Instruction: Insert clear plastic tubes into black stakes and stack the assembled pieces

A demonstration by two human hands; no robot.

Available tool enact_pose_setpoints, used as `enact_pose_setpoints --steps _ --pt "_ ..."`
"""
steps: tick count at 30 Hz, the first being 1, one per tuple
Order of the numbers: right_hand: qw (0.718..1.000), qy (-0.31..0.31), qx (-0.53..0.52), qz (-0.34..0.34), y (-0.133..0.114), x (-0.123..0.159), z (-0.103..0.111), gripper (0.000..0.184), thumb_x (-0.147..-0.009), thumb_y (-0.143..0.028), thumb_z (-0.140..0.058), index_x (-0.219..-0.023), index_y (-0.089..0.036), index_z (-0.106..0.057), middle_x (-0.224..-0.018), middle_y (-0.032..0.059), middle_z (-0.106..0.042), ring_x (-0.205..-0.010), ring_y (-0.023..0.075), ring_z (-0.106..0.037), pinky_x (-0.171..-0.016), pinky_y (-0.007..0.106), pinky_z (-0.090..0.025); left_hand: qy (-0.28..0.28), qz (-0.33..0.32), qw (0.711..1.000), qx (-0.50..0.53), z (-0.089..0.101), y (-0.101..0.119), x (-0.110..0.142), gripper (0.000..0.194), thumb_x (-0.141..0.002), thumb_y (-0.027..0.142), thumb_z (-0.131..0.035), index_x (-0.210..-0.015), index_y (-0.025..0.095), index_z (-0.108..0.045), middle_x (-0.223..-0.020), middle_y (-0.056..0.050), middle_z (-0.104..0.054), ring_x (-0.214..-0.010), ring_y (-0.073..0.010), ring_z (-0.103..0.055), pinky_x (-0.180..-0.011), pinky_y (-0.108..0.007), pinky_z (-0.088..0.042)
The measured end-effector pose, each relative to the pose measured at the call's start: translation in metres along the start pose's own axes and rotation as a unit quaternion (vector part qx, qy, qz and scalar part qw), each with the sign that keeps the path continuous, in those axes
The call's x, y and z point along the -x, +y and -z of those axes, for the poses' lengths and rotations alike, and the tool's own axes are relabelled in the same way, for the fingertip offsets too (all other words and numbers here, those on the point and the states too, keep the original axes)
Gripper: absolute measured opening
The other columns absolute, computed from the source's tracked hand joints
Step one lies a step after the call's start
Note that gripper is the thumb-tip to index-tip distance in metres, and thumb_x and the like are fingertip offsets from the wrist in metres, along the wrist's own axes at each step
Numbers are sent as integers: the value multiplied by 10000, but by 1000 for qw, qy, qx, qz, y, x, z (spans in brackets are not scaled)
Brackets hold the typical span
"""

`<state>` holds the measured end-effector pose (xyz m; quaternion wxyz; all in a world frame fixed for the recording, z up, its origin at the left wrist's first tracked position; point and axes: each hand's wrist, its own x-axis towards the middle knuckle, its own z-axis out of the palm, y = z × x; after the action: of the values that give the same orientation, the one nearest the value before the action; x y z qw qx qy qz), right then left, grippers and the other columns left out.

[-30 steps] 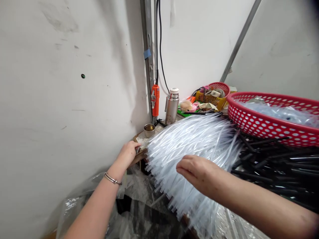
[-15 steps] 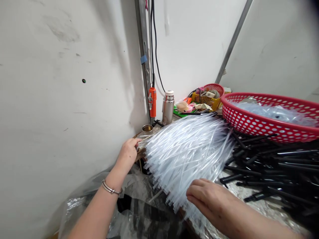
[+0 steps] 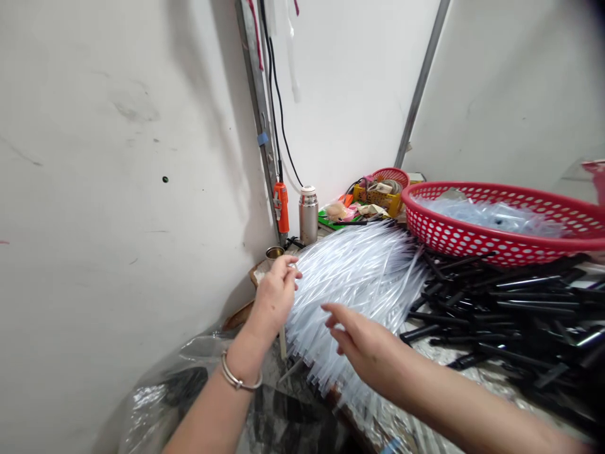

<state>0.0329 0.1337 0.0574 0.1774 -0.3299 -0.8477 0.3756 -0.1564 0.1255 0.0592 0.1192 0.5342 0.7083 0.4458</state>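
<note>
A fanned pile of clear plastic tubes (image 3: 359, 271) lies on the bench and hangs over its near edge. My left hand (image 3: 274, 296), with a metal bangle on the wrist, is at the pile's left edge, its fingers pinched on a few tube ends. My right hand (image 3: 362, 343) hovers over the near part of the pile with fingers stretched out and nothing in them. A heap of black tubes (image 3: 510, 302) lies to the right of the clear ones.
A red perforated basket (image 3: 496, 236) with clear bagged stuff sits on the black tubes. At the back stand a steel flask (image 3: 308, 214), an orange tool (image 3: 282, 208), a small metal cup (image 3: 273, 253) and a yellow crate (image 3: 380, 198). A plastic bag (image 3: 189, 391) hangs below, against the wall.
My left hand moved from the bench edge up onto the pile's left side and pinched tube ends. My right hand slid left and up over the near tubes. The view shifted right.
</note>
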Motion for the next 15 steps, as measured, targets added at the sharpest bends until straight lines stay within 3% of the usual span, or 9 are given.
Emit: enact_pose_setpoints --steps 2,5,8,11,15 --pt "989 -17 -128 -70 -12 -29 6 342 -893 -235 -347 -1211 -162 -449 -926 87 -630 -676 148 -605 -647 290 -474 14 -10 1000 2 -17 8 11 250 -827 224 -423 -1062 204 -504 -734 -10 -652 -611 -145 -599 -636 -274 -456" --pt "968 -31 -210 -131 -20 -64 13 399 -921 -393 -268 -1066 -119 -517 -792 77 -623 -641 138 -603 -566 250 -474 49 -13 999 1 -36 12 30 209 -853 243 -409 -1047 215 -478 -724 -23 -631 -673 -175 -612 -658 -293 -449" --pt "950 -36 -252 -183 -13 -78 11 409 -872 -477 -390 -854 -117 -583 -645 38 -586 -599 126 -570 -549 232 -443 71 -14 997 9 -46 7 47 223 -870 263 -401 -1080 212 -454 -756 -36 -638 -714 -187 -620 -671 -302 -446" --pt "941 -39 -265 -206 -2 -78 4 305 -809 -419 -537 -729 -129 -588 -567 -1 -538 -561 103 -523 -529 214 -408 64 6 998 17 -50 -1 58 214 -872 265 -404 -1074 212 -451 -730 -30 -641 -703 -192 -622 -655 -304 -446" --pt "925 -41 -303 -225 8 -72 -2 162 -762 -249 -592 -648 -138 -562 -538 -26 -515 -527 77 -493 -510 189 -386 43 15 998 31 -56 -5 64 231 -857 221 -420 -1086 210 -445 -660 1 -627 -619 -176 -599 -634 -295 -449"
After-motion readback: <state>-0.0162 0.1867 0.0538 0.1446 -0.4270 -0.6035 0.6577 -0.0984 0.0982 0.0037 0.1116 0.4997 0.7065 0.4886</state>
